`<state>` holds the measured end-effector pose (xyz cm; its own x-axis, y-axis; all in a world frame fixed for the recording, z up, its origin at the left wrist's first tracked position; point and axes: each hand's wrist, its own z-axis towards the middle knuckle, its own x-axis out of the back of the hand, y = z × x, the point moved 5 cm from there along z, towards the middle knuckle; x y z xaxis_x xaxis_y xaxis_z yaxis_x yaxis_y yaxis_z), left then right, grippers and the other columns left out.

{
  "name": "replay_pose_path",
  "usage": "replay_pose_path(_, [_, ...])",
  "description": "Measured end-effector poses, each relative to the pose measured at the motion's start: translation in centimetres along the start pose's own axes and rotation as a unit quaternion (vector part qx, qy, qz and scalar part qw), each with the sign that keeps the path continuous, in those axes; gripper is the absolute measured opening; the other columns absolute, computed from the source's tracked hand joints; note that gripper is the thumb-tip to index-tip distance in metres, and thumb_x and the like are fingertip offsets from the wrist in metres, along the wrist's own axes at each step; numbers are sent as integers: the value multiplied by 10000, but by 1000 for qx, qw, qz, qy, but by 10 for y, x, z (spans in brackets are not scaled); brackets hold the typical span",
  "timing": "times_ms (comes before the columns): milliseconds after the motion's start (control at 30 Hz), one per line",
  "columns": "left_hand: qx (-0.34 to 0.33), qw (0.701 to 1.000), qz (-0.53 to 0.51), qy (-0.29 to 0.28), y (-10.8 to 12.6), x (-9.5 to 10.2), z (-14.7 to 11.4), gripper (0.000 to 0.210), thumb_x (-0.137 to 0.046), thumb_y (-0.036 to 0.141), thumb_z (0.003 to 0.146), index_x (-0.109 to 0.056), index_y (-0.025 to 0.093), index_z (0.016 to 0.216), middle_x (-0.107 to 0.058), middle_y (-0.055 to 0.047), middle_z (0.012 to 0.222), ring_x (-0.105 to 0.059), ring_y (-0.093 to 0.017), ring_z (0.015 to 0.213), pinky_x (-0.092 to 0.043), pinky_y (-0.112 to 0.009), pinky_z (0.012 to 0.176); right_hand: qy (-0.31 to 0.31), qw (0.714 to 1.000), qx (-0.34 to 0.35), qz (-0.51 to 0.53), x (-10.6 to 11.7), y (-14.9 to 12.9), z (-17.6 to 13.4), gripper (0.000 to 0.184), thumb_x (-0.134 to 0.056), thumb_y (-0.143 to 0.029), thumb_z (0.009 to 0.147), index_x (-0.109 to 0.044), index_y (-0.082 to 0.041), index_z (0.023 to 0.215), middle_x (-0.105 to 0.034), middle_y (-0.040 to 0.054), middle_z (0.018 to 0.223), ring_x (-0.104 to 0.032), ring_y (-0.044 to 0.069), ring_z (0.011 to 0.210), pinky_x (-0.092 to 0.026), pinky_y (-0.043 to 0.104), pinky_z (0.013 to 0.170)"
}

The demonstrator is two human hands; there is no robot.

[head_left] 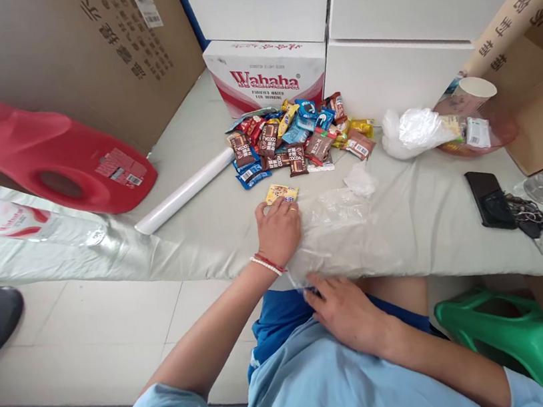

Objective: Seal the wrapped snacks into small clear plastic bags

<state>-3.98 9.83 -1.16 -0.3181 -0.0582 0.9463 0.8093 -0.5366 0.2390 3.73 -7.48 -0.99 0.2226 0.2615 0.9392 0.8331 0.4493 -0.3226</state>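
On the cloth-covered table, my left hand point(279, 230) is closed over the near edge of a small yellow snack packet point(282, 192), its fingertips on the wrapper. A clear plastic bag point(334, 238) lies flat to the right of that hand. At the table's front edge, my right hand point(350, 310) has its thumb and fingers closed at the bag's near-left corner. Beyond the yellow packet is a pile of wrapped snacks point(292, 136), brown, blue and red. A crumpled piece of clear plastic point(359, 181) sits by the bag's far end.
A white roll point(186, 190), a red jug point(58, 159) and a plastic bottle point(26, 224) lie to the left. A Wahaha carton point(268, 76) stands behind the pile. On the right are a white plastic bag point(410, 132), a paper cup point(473, 94), a phone point(490, 200) and keys point(527, 215).
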Motion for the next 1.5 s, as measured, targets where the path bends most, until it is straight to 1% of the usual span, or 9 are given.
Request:
replay_pose_path(133, [9, 999, 2, -43, -1, -10, -10, 385, -367, 243, 1020, -718, 188, 1170, -649, -165, 1391, -513, -316, 1382, -113, -684, 1205, 1, 979, 109, 173, 39, -9, -18, 203, -552, -312, 1024, -729, -246, 1099, -753, 16, 1059, -696, 161, 875, -552, 271, 789])
replay_pose_path(300, [44, 997, 10, -63, 8, -18, -28, 549, -399, 456, 1019, -564, 142, 1439, -471, -232, 1558, -375, -377, 1493, -70, -752, 1190, 200, 976, -46, 73, 61, 56, -6, 368, -520, -247, 1020, -641, -204, 1365, -627, 140, 1398, -583, 286, 1245, -510, 481, 1043])
replay_pose_path(467, [19, 996, 14, -88, -12, -21, -40, 648, -454, 572, 985, -434, 261, 1554, -306, -173, 1665, -288, -381, 1535, -38, -768, 1177, 77, 996, -17, 47, 2, 81, -33, 544, -609, -246, 974, -504, -199, 1506, -402, 146, 1614, -342, 315, 1504, -413, 556, 1172])
replay_pose_path(600, [-21, 995, 1, -100, -25, -21, -45, 727, -486, 662, 941, -432, 276, 1554, -257, -176, 1684, -255, -395, 1543, 3, -769, 1172, 53, 982, -14, 183, 31, 109, -44, 323, -530, -348, 1034, -659, -252, 1313, -603, 99, 1442, -571, 228, 1332, -520, 409, 1078])
replay_pose_path(767, [-22, 995, 0, -97, -26, -21, -45, 775, -458, 724, 924, -424, 281, 1559, -257, -174, 1685, -238, -397, 1548, 7, -772, 1172, 133, 959, -180, 173, 102, 171, 71, 317, -508, -424, 1013, -694, -216, 1164, -735, 87, 1123, -708, 224, 1024, -574, 342, 871])
replay_pose_path(900, [-24, 996, -5, -91, -27, -19, -47, 774, -402, 748, 931, -419, 296, 1560, -278, -146, 1685, -234, -389, 1551, -19, -764, 1184, 124, 939, -318, 36, 106, 187, 190, 487, -563, -542, 958, -630, -162, 1254, -728, 151, 1141, -688, 312, 1075, -533, 421, 921])
replay_pose_path(1033, [-22, 996, -25, -79, -29, -18, -49, 755, -387, 731, 946, -441, 275, 1545, -298, -154, 1676, -259, -379, 1542, -26, -767, 1187, 105, 920, -375, -45, 92, 190, 235, 598, -683, -570, 859, -593, -144, 1270, -702, 190, 1199, -668, 347, 1092, -522, 444, 906])
replay_pose_path(1267, [-33, 996, -62, -63, -32, -18, -50, 745, -422, 711, 943, -461, 255, 1531, -316, -156, 1667, -252, -380, 1543, 2, -762, 1196, 124, 976, -164, -70, 103, 206, 234, 541, -642, -320, 866, -583, -151, 1377, -642, 149, 1303, -611, 329, 1132, -485, 444, 965])
replay_pose_path(1500, [-35, 995, -68, -70, -32, -19, -50, 754, -427, 712, 941, -453, 244, 1531, -302, -165, 1671, -246, -366, 1546, 12, -765, 1192, 16, 977, -55, -204, 111, 200, 273, 570, -643, -434, 904, -588, -160, 1402, -619, 164, 1298, -481, 360, 1226, -414, 471, 1006])
